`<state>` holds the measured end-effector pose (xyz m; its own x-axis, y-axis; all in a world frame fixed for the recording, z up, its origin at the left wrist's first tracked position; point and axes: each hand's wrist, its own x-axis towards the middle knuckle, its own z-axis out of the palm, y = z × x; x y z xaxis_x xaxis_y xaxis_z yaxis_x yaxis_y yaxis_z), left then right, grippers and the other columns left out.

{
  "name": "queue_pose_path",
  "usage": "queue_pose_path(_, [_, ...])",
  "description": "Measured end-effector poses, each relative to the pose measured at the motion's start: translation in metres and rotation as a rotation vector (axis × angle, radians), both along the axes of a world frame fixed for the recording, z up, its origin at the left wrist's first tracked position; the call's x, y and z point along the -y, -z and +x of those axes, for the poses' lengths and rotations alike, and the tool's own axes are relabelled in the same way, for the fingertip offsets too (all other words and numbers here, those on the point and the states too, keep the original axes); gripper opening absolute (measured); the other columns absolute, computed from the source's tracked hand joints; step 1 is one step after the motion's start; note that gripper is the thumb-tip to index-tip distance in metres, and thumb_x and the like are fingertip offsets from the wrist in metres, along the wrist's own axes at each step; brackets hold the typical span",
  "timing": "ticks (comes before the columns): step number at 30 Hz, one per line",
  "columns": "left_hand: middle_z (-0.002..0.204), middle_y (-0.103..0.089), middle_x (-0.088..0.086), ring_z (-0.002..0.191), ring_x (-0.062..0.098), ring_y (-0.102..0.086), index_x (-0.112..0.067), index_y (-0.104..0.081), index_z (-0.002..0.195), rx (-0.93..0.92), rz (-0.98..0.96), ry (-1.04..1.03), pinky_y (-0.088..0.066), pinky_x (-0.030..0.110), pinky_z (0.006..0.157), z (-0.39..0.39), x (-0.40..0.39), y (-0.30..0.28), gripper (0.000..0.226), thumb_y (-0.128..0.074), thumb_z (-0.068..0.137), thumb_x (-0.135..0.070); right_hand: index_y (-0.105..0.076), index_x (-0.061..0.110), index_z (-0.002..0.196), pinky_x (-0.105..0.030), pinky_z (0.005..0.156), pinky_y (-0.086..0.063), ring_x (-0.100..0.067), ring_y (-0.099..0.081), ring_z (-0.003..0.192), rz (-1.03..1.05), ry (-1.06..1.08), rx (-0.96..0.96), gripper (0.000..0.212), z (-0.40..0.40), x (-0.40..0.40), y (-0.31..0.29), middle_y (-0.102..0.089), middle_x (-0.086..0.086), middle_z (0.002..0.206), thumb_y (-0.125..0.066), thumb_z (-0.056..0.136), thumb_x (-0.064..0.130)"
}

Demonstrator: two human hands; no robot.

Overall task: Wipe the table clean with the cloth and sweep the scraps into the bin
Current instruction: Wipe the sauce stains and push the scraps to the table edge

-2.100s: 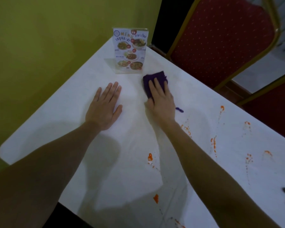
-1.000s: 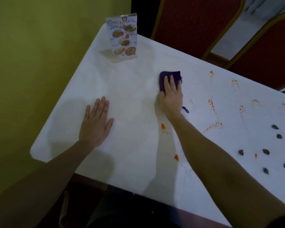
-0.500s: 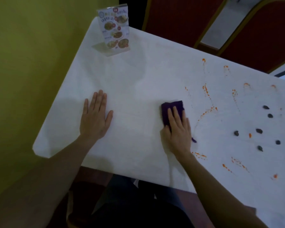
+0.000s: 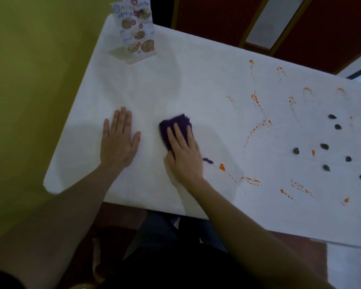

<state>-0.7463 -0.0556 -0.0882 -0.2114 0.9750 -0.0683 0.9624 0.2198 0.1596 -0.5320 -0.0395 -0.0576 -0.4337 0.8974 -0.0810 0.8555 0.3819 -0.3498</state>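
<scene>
A folded purple cloth [image 4: 176, 124] lies on the white table [image 4: 175, 80], pressed flat under the fingers of my right hand [image 4: 184, 154]. My left hand [image 4: 119, 141] rests palm down on the table, fingers spread, just left of the cloth and holding nothing. Orange sauce smears [image 4: 256, 126] streak the table to the right of the cloth, with a thick blob [image 4: 222, 167] close to my right wrist. Several small dark scraps [image 4: 324, 146] are scattered at the far right. No bin is in view.
A menu card in a clear stand [image 4: 134, 31] sits at the table's far left corner. A yellow-green wall [image 4: 29, 80] runs along the left edge. Red chairs with gold frames [image 4: 217, 15] stand behind the table. My legs show below the near edge.
My right hand has slid the cloth from the far side toward the near edge, then left toward my left hand. The view has shifted right, showing more smears and scraps.
</scene>
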Motion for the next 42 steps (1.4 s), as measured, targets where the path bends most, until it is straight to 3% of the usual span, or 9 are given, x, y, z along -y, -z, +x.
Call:
queue_pose_path(4, [0.166,-0.006,0.009,0.154,0.024,-0.004,-0.010,-0.005,0.158,0.025,-0.022,0.046,-0.005,0.048,0.124,-0.004,0.003,-0.001,0.073,-0.016,0.098,-0.051,-0.034,0.021,0.152,-0.041,0.119,-0.021,-0.029,-0.015,0.150,0.044,0.071,0.039,0.061,0.061,0.042,0.002,-0.029,0.000,0.160,-0.042,0.093,0.028])
queue_pose_path(9, [0.166,-0.003,0.007,0.154,0.021,-0.001,-0.011,-0.005,0.158,0.053,-0.005,0.140,-0.004,0.047,0.124,0.022,0.037,-0.001,0.071,-0.020,0.099,-0.047,-0.031,0.018,0.153,-0.051,0.114,-0.031,-0.033,-0.014,0.150,0.007,0.336,0.083,0.063,0.146,0.021,0.001,-0.027,-0.003,0.160,-0.036,0.092,0.029])
queue_pose_path(13, [0.166,-0.009,0.007,0.153,0.021,-0.007,-0.009,-0.012,0.158,0.049,0.007,0.134,-0.006,0.047,0.124,0.035,0.057,0.004,0.068,-0.023,0.100,-0.042,-0.027,0.016,0.154,-0.048,0.118,-0.022,-0.034,-0.007,0.150,-0.034,0.495,0.035,0.065,0.126,-0.020,-0.002,-0.020,-0.005,0.162,-0.035,0.091,0.027])
queue_pose_path(17, [0.166,-0.009,0.007,0.153,0.021,-0.007,-0.010,-0.010,0.158,0.041,0.001,0.127,-0.006,0.047,0.124,0.036,0.056,0.002,0.068,-0.022,0.100,-0.042,-0.031,0.017,0.153,-0.046,0.118,-0.024,-0.035,-0.012,0.150,-0.009,0.362,-0.001,0.065,0.063,-0.003,-0.004,-0.027,-0.004,0.161,-0.043,0.089,0.023])
queue_pose_path(19, [0.166,-0.008,0.007,0.153,0.021,-0.006,-0.011,-0.007,0.158,0.034,-0.005,0.123,-0.005,0.047,0.124,0.037,0.056,0.002,0.068,-0.021,0.099,-0.043,-0.029,0.018,0.154,-0.043,0.119,-0.016,-0.032,-0.010,0.150,-0.021,0.229,-0.013,0.064,0.040,0.030,-0.007,-0.024,-0.003,0.161,-0.042,0.092,0.025])
queue_pose_path(24, [0.166,-0.007,0.007,0.153,0.020,-0.006,-0.011,-0.006,0.158,0.029,-0.010,0.119,-0.005,0.047,0.124,0.038,0.056,0.001,0.068,-0.020,0.100,-0.043,-0.030,0.014,0.153,-0.044,0.121,-0.016,-0.031,-0.009,0.151,0.019,-0.013,0.032,0.064,0.058,0.092,-0.001,-0.024,-0.004,0.161,-0.045,0.092,0.025])
queue_pose_path(29, [0.166,-0.009,0.008,0.153,0.021,-0.007,-0.010,-0.009,0.158,0.032,-0.008,0.124,-0.005,0.048,0.124,0.038,0.056,0.001,0.068,-0.020,0.099,-0.043,-0.040,0.013,0.149,-0.045,0.114,-0.030,-0.033,-0.021,0.148,0.053,0.180,0.045,0.063,0.128,0.087,0.001,-0.033,-0.005,0.157,-0.045,0.086,0.023])
queue_pose_path(35, [0.166,-0.010,0.008,0.153,0.021,-0.008,-0.009,-0.011,0.158,0.039,-0.006,0.120,-0.005,0.048,0.124,0.038,0.056,0.001,0.069,-0.021,0.099,-0.043,-0.031,0.013,0.153,-0.048,0.119,-0.022,-0.035,-0.011,0.150,-0.013,0.467,0.010,0.064,0.102,0.035,-0.001,-0.025,-0.006,0.161,-0.041,0.090,0.020])
queue_pose_path(42, [0.166,-0.006,0.008,0.154,0.021,-0.004,-0.011,-0.007,0.158,0.050,-0.030,0.117,-0.003,0.048,0.124,0.040,0.054,-0.003,0.070,-0.018,0.098,-0.047,-0.030,0.015,0.153,-0.042,0.119,-0.017,-0.031,-0.011,0.150,0.005,0.149,0.005,0.062,0.064,0.071,-0.004,-0.026,-0.004,0.161,-0.041,0.093,0.023])
